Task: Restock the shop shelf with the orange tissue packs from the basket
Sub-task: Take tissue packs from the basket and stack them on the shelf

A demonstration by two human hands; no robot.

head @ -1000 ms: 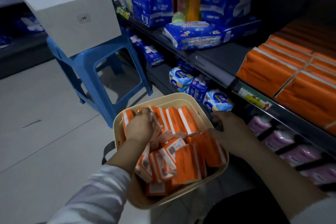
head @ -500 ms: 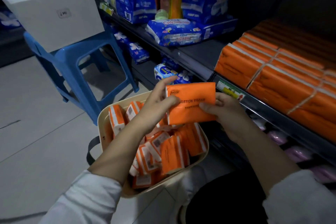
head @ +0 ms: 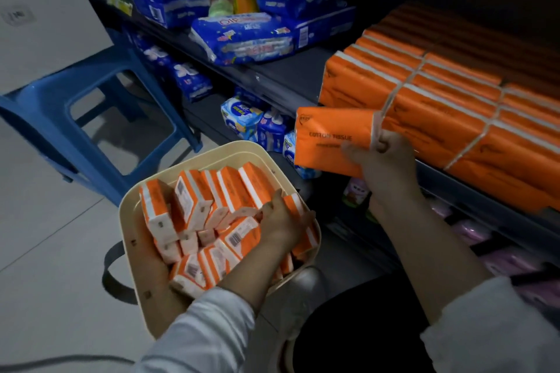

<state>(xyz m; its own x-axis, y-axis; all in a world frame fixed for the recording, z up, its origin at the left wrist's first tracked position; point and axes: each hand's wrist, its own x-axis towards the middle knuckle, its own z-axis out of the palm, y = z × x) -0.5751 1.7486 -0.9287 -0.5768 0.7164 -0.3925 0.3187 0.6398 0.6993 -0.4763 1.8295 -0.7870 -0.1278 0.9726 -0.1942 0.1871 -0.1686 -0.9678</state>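
My right hand [head: 386, 166] is holding one orange tissue pack [head: 330, 142], fingers [head: 353, 151] curled round its right end. It is hanging in front of the shelf [head: 281, 82] edge, just beside the stacked orange packs [head: 448, 112] lying there. My left hand [head: 281, 221] is reaching down among the loose orange packs [head: 194, 206] in the cream basket [head: 128, 221]. Its fingers are partly buried, so I cannot tell whether they are gripping anything.
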